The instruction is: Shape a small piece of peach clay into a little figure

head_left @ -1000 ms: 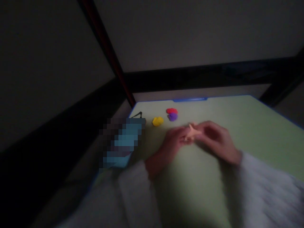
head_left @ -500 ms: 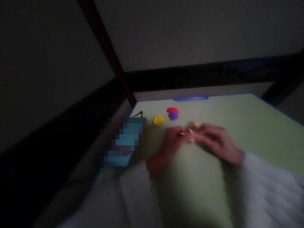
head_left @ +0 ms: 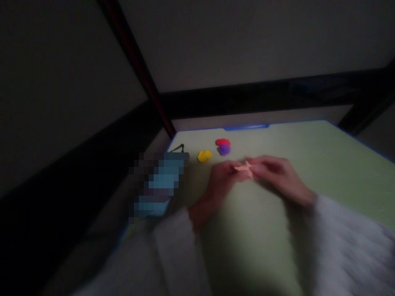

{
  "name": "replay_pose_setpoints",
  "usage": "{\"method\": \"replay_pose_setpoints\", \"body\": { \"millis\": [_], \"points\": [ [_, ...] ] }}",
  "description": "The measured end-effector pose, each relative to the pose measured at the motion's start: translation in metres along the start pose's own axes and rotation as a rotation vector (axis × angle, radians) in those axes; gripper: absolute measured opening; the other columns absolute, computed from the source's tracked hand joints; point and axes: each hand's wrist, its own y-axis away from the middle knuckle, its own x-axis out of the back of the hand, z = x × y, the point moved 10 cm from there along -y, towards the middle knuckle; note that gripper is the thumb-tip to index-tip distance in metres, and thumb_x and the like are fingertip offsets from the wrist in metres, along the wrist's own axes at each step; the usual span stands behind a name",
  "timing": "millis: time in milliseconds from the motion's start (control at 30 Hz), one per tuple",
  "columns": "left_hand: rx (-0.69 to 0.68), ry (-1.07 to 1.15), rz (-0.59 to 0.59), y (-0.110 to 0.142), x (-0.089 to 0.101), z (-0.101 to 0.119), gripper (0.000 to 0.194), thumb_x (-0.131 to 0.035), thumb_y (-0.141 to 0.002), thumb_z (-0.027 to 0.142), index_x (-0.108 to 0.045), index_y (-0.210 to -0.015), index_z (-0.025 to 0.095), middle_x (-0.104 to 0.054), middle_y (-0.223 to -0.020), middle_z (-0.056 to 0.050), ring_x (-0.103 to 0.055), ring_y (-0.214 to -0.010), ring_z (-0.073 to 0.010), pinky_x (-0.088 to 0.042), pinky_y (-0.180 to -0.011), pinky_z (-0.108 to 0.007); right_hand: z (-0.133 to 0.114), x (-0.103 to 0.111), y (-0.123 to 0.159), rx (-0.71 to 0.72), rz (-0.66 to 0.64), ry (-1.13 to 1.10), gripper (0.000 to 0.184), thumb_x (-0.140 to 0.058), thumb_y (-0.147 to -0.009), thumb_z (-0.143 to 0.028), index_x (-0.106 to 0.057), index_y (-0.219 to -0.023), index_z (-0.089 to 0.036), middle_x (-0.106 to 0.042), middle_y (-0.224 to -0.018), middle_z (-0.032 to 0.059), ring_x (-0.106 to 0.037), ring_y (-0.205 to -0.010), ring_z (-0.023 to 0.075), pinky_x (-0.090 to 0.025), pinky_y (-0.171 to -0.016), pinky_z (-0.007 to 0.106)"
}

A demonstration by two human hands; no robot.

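A small peach-coloured piece of modelling clay (head_left: 247, 167), roughly star-shaped with pointed arms, is held between my two hands above the table. My left hand (head_left: 222, 177) pinches its left side, thumb in front. From the right, the fingers and thumb of my right hand (head_left: 277, 172) are closed on the same piece, covering part of it. Beyond my left hand lie a yellow clay lump (head_left: 204, 156) and a purple clay lump (head_left: 224, 149). Touching the purple one from behind is a red clay lump (head_left: 222, 142).
The pale green table (head_left: 253, 246) has a blue edge and a blue handle-like strip (head_left: 247, 127) at its far side. On the left lies a pixelated light-blue object (head_left: 163, 181) with a dark loop (head_left: 178, 148) at its far end. The room is dim.
The peach clay now shows a clearer star outline between my fingers. My right hand has moved slightly up and left, and the peach lump seen behind the hands earlier is now hidden.
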Motion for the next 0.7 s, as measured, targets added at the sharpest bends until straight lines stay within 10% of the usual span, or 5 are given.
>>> {"method": "replay_pose_setpoints", "body": {
  "millis": [300,700],
  "points": [
    [-0.084,-0.037,-0.018,-0.001,-0.004,0.015,0.02,-0.071,-0.063,0.023,-0.068,-0.082,0.014,-0.07,-0.083,-0.004,-0.063,-0.076,-0.0135,-0.048,-0.072,-0.024,0.01,0.009,0.003,-0.097,0.117,-0.067,0.024,-0.073,-0.066,-0.038,-0.066,-0.075,-0.017,-0.066,-0.064,0.0009,-0.06,-0.059,0.0129,-0.048,-0.056,0.024],
    [-0.301,-0.664,0.048,0.012,-0.011,0.047,0.016,-0.053,-0.079,0.024,-0.058,-0.069,0.014,-0.058,-0.063,0.0,-0.05,-0.059,-0.0096,-0.039,-0.057,-0.021,0.008,0.001,0.001,-0.086,0.043,-0.022,0.023,-0.073,-0.064,-0.034,-0.06,-0.072,-0.016,-0.061,-0.062,-0.0008,-0.054,-0.056,0.0106,-0.044,-0.054,0.023]
  ]
}}
